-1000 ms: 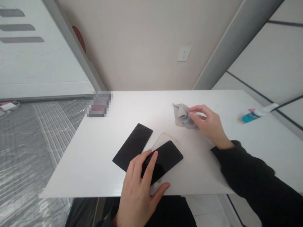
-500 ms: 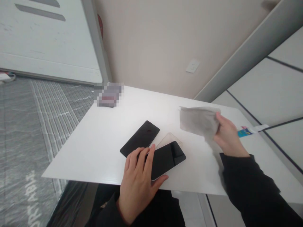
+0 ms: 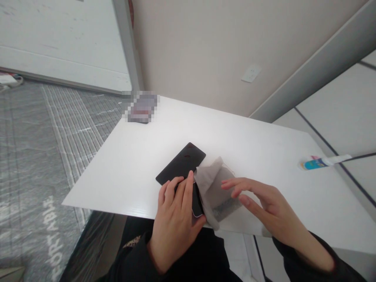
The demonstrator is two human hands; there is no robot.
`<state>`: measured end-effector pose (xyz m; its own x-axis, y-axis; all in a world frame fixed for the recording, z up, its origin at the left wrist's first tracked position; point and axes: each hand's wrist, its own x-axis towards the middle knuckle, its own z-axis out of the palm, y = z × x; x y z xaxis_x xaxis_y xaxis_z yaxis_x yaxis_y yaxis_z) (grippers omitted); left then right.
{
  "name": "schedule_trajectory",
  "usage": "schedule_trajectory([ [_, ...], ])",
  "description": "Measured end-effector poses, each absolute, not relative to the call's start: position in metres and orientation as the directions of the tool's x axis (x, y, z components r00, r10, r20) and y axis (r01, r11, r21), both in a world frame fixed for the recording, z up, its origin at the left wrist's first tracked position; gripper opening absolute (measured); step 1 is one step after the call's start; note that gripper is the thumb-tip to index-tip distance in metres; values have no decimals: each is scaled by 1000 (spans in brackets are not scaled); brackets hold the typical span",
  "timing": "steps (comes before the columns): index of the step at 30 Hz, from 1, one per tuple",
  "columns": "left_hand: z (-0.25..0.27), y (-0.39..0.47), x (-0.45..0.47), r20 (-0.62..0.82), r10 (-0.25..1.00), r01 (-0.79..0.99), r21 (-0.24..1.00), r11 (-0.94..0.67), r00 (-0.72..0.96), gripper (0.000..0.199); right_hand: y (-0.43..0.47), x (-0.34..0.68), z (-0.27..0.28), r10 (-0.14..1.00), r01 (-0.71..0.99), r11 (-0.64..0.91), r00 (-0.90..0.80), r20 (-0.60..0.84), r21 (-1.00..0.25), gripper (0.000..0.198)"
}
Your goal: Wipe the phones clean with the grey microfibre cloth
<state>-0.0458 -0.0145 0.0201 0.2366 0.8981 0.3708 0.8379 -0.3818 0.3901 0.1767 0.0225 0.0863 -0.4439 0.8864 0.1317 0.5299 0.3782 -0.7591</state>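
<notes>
L hand (image 3: 178,219) has the phone (image 3: 197,203) by one end, near the front edge of the worktop (image 3: 126,168), grey cloth (image 3: 206,188) draped over the rest. R hand (image 3: 270,205) is loosely spread over the cloth, holding nothing afaict. Phone's prob light, stiff n slick, so edges only imo; cloth's soft, pinch a corner.

Left hand (image 3: 176,223) palm down, fingers extended; right hand (image 3: 274,207) fingers gently bent, thumb apart

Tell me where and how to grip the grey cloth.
Probably pinch the grey cloth by its fold, coming from above on the right, where the right hand is. It lies rumpled, partly over the phone under the left hand; the fold offers slack.
</notes>
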Motion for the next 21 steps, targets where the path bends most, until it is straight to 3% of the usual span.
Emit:
schedule_trajectory([
  [3, 19, -15, -48, 372, 894, 830, 394, -394, 248, 92, 23, 175, 72, 840, 578, 506, -501, 211, -640, 14],
  [6, 17, -14, -50, 394, 881, 823, 385, -418, 263, 85, 24, 171, 53, 757, 622, 639, -613, 226, -453, 32],
  [9, 15, -13, -51, 432, 864, 816, 380, -435, 260, 81, 25, 170, 34, 783, 733, 622, -582, 219, -276, 53],
  [12, 14, -12, -50, 446, 859, 815, 383, -436, 250, 78, 20, 170, 23, 816, 799, 574, -542, 198, -180, 66],
  [16, 15, -12, -49, 443, 862, 810, 395, -433, 246, 77, 5, 160, 23, 765, 751, 644, -631, 130, -144, 74],
  [21, 15, -12, -49, 422, 872, 821, 388, -419, 246, 70, -5, 148, 35, 621, 582, 770, -778, 94, -263, 74],
])
